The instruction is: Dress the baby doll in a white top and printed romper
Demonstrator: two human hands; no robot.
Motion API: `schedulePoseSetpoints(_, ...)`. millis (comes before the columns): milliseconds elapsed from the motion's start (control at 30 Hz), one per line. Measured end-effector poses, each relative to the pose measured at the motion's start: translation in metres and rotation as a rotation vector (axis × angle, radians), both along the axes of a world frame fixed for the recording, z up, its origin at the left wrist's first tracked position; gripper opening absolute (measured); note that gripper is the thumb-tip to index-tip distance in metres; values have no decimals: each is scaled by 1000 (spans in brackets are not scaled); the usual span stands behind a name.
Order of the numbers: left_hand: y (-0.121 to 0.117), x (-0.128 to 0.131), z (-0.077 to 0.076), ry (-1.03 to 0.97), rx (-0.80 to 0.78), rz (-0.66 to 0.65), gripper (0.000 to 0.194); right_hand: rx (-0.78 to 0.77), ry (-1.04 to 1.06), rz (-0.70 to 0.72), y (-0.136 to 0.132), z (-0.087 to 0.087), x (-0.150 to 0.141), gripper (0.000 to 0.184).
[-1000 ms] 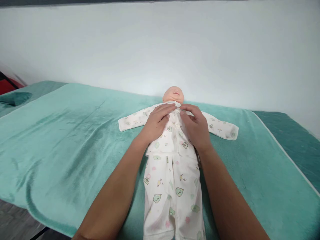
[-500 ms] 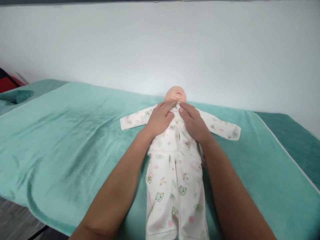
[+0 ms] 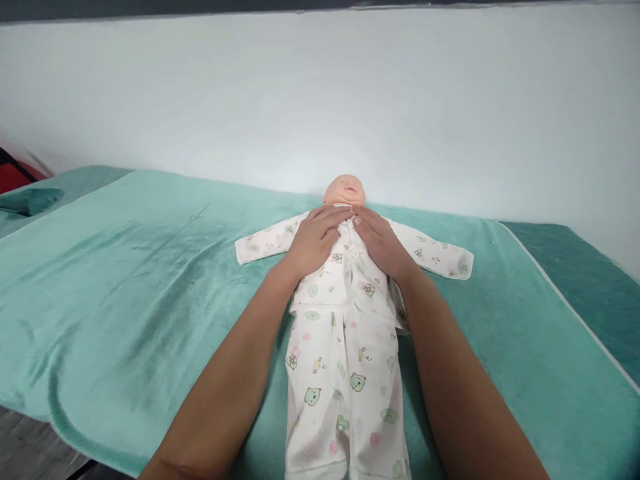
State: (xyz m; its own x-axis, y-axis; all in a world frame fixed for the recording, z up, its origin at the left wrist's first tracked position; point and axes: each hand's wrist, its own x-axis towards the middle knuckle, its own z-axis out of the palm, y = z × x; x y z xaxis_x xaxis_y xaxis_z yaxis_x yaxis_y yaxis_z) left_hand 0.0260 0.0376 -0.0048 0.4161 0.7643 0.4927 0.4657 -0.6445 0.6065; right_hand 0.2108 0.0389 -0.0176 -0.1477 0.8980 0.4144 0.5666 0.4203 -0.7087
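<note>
A baby doll (image 3: pixel 345 191) lies on its back, head toward the wall, dressed in a white patterned top (image 3: pixel 327 288) and matching trousers (image 3: pixel 345 393). Its sleeves spread out to both sides. My left hand (image 3: pixel 316 241) rests flat on the left part of the doll's upper chest, fingers stretched toward the neck. On the right part of the chest lies my right hand (image 3: pixel 383 243), also flat with fingers extended. Their fingertips nearly meet just below the doll's chin. A button shows on the top between the hands. Neither hand grips anything.
A teal plush blanket (image 3: pixel 125 300) covers the table under the doll, with a darker green cloth (image 3: pixel 570 267) beyond its right edge. Behind stands a white wall (image 3: pixel 320 100). A red and black object (image 3: pixel 15 175) shows at the far left.
The camera view has shifted slightly, so the scene sits a little further left. Both hands stay flat on the doll's chest, with only slight movement.
</note>
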Motion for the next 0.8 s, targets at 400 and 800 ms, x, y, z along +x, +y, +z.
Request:
schedulePoseSetpoints(400, -33, -6, -2, -213, -33, 25, 29, -156, 147, -12, -50, 1, -3, 61)
schedulePoseSetpoints(800, -99, -6, -1, -50, -177, 46, 20, -94, 118, 38, -92, -22, -3, 65)
